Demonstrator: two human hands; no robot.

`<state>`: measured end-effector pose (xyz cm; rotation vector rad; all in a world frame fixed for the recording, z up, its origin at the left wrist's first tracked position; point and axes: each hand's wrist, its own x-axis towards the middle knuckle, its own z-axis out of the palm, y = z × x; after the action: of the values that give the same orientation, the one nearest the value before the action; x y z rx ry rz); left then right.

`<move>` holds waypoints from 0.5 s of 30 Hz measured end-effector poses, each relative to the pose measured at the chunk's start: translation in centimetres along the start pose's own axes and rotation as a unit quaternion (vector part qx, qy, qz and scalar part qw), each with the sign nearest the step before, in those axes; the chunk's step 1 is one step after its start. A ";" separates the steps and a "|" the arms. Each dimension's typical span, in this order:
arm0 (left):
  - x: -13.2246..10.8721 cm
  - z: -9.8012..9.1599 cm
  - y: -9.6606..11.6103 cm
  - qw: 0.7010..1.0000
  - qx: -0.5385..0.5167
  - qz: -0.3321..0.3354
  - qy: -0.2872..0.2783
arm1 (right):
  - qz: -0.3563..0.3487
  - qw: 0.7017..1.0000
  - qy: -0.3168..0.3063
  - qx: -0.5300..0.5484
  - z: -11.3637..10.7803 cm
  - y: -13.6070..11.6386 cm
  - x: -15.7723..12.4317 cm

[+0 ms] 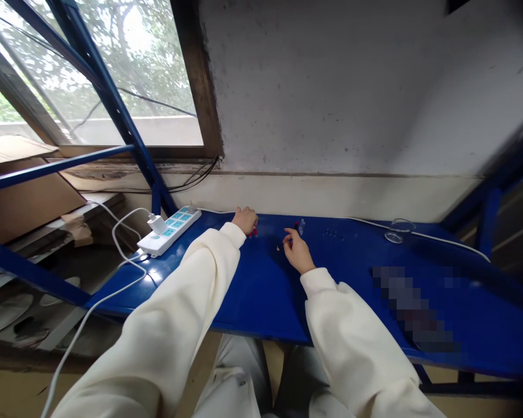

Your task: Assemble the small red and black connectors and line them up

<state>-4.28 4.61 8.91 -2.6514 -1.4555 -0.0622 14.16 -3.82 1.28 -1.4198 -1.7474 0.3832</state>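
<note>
My left hand is at the back of the blue table, palm down with its fingers bent. Small red pieces show under and beside its fingertips. Whatever those fingers grip is hidden. To the right, my right hand hovers low over the table, index finger stretched out and the others loosely curled. No object shows in it. A tiny pale piece lies left of this hand. Just beyond its fingertips are a small red piece and a clear, transparent piece, both too small to name.
Several tiny dark pieces lie right of my right hand. Farther right are a clear round lid or dish and a white cable. A white power strip with a plugged-in charger stands left. A blurred-out long object lies front right.
</note>
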 end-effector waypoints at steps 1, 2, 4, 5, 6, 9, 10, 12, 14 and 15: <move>0.0 0.1 -0.1 1.000 -0.001 0.001 0.000 | 0.002 1.000 -0.001 0.001 0.0 0.0 0.0; 0.0 0.1 -0.1 1.000 -0.001 0.003 0.000 | 0.003 1.000 0.000 0.001 0.0 0.0 0.0; 0.1 0.1 -0.1 1.000 0.000 0.007 -0.002 | 0.003 1.000 0.002 0.000 0.1 0.1 0.0; 0.1 0.1 -0.1 1.000 0.001 0.008 -0.004 | 0.003 1.000 0.004 -0.001 0.1 0.1 0.0; 0.1 0.0 0.0 1.000 0.002 0.009 -0.004 | 0.002 1.000 0.005 -0.001 0.2 0.2 0.0; 0.1 0.0 0.2 1.000 -0.002 0.010 -0.005 | -0.003 1.000 0.006 0.001 0.2 0.3 0.0; 0.1 0.1 0.3 1.000 -0.004 0.012 -0.005 | -0.004 1.000 0.006 0.002 0.2 0.4 0.0; 0.1 0.1 0.4 1.000 -0.009 0.013 -0.007 | -0.006 1.000 0.008 0.001 0.2 0.4 0.0; 0.1 0.1 0.4 1.000 -0.011 0.013 -0.008 | -0.005 1.000 0.008 0.000 0.1 0.3 0.0; 0.1 0.1 0.4 1.000 -0.011 0.013 -0.009 | -0.006 1.000 0.008 0.000 0.1 0.3 0.0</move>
<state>-3.90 4.54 8.82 -2.6943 -1.4324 -0.0520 14.26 -3.71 1.04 -1.4087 -1.7422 0.3662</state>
